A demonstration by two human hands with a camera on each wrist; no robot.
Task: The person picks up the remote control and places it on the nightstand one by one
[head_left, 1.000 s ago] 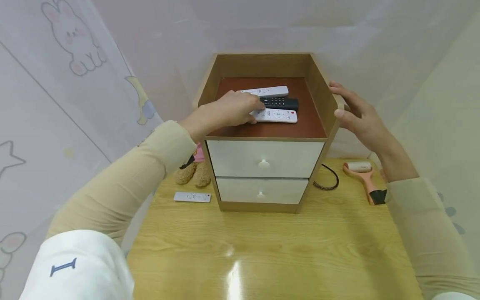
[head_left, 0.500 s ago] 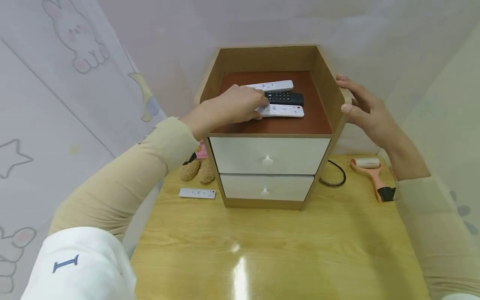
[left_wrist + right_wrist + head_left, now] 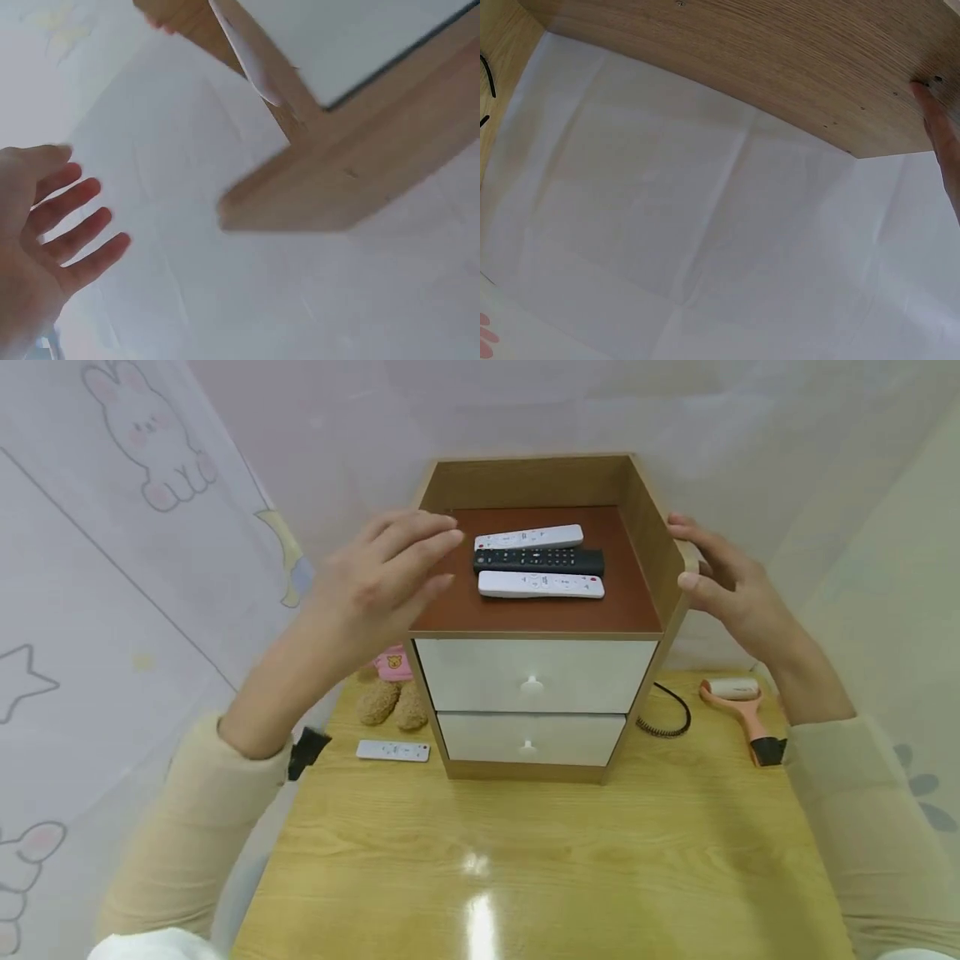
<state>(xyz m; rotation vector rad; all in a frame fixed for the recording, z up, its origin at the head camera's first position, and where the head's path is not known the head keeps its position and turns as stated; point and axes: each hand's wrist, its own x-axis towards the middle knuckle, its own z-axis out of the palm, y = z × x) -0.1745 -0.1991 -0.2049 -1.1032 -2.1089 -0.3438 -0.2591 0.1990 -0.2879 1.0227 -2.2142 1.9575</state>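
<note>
My left hand [image 3: 386, 581] is in the air by the left side of a small wooden cabinet [image 3: 536, 633], fingers apart and holding nothing. In the left wrist view, that hand [image 3: 52, 232] is well clear of the cabinet's side. On the brown top lie three remote controls side by side: a white remote [image 3: 528, 537] at the back, a black remote [image 3: 538, 561] in the middle and another white remote [image 3: 540, 585] in front. My right hand [image 3: 738, 585] holds the front of the cabinet's right side panel, thumb on its edge. In the right wrist view, a finger [image 3: 937, 124] touches the panel's outer face.
Two white drawers [image 3: 532, 675] face me. Left of the cabinet a third white remote [image 3: 392, 750] lies on the wooden table [image 3: 525, 852], near a plush toy's brown feet [image 3: 393, 703]. On the right are a black coiled cord [image 3: 666, 720] and an orange lint roller [image 3: 738, 706].
My left hand has let go of the front white remote and moved left, away from the cabinet top. The right hand keeps its place on the side panel.
</note>
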